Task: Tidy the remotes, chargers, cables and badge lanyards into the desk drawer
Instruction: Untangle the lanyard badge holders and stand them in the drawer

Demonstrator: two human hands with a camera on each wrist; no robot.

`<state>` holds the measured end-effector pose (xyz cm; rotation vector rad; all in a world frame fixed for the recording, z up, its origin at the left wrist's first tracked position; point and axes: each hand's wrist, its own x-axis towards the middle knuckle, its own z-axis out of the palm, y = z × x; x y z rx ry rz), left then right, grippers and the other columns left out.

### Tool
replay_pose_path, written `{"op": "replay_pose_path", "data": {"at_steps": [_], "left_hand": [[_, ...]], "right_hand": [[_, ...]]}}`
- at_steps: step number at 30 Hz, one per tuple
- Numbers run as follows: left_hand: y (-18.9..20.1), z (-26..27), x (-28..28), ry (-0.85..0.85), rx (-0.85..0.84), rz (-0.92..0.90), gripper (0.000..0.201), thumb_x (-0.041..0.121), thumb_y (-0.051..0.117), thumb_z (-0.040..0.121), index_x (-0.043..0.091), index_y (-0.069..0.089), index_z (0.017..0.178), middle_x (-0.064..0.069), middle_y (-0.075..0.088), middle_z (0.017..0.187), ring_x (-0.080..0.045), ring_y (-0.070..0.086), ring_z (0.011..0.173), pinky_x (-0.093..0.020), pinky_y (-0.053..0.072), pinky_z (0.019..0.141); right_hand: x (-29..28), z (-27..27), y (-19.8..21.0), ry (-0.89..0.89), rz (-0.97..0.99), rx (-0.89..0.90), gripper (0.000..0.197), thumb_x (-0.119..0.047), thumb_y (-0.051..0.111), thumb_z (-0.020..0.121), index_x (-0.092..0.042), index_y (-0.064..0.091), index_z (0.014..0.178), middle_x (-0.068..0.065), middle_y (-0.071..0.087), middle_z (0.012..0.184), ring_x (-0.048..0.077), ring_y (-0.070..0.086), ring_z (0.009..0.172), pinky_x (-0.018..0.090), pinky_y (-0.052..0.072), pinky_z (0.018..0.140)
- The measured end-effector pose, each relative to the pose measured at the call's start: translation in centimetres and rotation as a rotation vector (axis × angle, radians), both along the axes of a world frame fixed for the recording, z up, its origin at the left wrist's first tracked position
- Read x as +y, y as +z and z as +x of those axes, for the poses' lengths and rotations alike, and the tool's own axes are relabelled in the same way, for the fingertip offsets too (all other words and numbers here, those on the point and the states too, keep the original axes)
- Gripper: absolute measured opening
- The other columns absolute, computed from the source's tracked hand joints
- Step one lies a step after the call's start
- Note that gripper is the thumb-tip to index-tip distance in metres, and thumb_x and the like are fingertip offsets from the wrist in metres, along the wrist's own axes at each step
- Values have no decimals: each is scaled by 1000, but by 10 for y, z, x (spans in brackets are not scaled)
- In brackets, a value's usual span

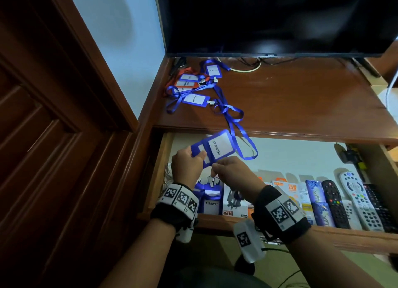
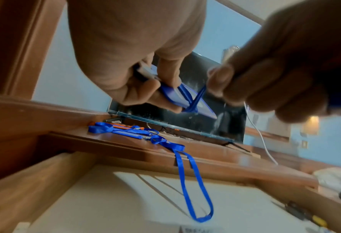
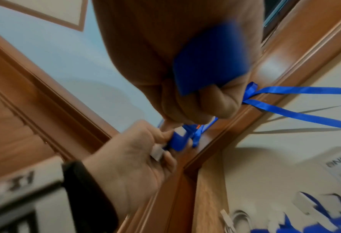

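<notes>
- Nearest, the open drawer (image 1: 280,234) holds remotes (image 1: 358,200), charger boxes (image 1: 291,189) and filed badges (image 1: 212,201), seen only overhead.
- Above it, left hand (image 1: 187,161) grips a blue "PELAWAT" badge holder (image 1: 217,146); right hand (image 1: 231,171) pinches its strap (image 2: 195,98), visible only from the left wrist.
- Farther, more lanyards (image 1: 193,87) lie on the desk (image 1: 301,98).

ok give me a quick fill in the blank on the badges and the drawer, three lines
1. Both hands hold a blue badge holder printed with the word ____.
2. Its blue lanyard hangs over the open ____.
3. Among the blue badges left on the desk, one holder is ____.

Missing words: PELAWAT; drawer; orange
</notes>
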<state>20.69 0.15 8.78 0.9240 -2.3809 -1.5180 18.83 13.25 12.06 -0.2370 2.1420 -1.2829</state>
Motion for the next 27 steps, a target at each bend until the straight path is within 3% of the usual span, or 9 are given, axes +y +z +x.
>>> {"op": "replay_pose_path", "data": {"at_steps": [4, 8, 12, 15, 17, 20, 23, 27], "left_hand": [[-8, 5, 7, -192, 8, -29, 13, 25, 68, 83, 12, 68, 86, -5, 70, 79, -21, 66, 77, -43, 55, 75], [-6, 3, 16, -335, 1, -53, 38, 45, 63, 72, 12, 68, 91, -6, 69, 81, -25, 64, 79, -42, 54, 74], [-1, -5, 19, -461, -55, -139, 13, 28, 65, 83, 15, 66, 89, -6, 68, 85, -26, 62, 83, -39, 52, 75], [2, -6, 20, -543, -88, -204, 10, 21, 63, 86, 16, 65, 94, -6, 67, 91, -25, 60, 87, -33, 48, 76], [3, -6, 20, -602, -86, -160, 9, 19, 62, 87, 16, 65, 95, -4, 68, 91, -23, 61, 87, -33, 48, 76], [3, -6, 18, -667, -82, -59, 7, 15, 63, 85, 17, 65, 91, -2, 68, 88, -23, 62, 85, -37, 51, 79], [8, -3, 15, -704, -53, 129, 12, 6, 63, 86, 17, 64, 92, -3, 67, 87, -21, 64, 85, -36, 51, 82], [16, -2, 10, -683, 26, 299, 21, -3, 58, 88, 16, 63, 97, -4, 67, 93, -18, 64, 91, -33, 52, 85]], "right_hand": [[8, -10, 17, 0, -21, -19, 28, -11, 53, 90, -9, 57, 62, -5, 36, 44, 7, 25, 35, 18, 21, 34], [14, -27, 27, -15, 37, 30, 25, -6, 55, 86, -3, 58, 61, -3, 37, 39, 10, 26, 36, 20, 20, 34], [19, -44, 31, -2, 113, 97, 33, -12, 60, 87, -4, 58, 56, 3, 38, 44, 15, 28, 38, 22, 23, 38], [23, -55, 34, 32, 120, 157, 37, -15, 65, 87, -7, 58, 51, -1, 42, 40, 12, 31, 37, 21, 25, 38], [28, -60, 36, 71, 103, 168, 35, -14, 67, 86, -6, 60, 53, -7, 40, 36, 9, 30, 35, 18, 24, 38], [37, -66, 38, 96, 35, 193, 32, -13, 72, 83, -6, 61, 53, -4, 40, 39, 11, 28, 38, 20, 22, 38], [50, -70, 37, 80, -61, 230, 31, -8, 75, 79, -6, 60, 53, -9, 43, 37, 6, 30, 37, 16, 24, 40], [66, -68, 18, 14, -310, 70, 18, -10, 70, 80, 2, 63, 69, -2, 45, 46, 13, 32, 44, 27, 20, 47]]}}
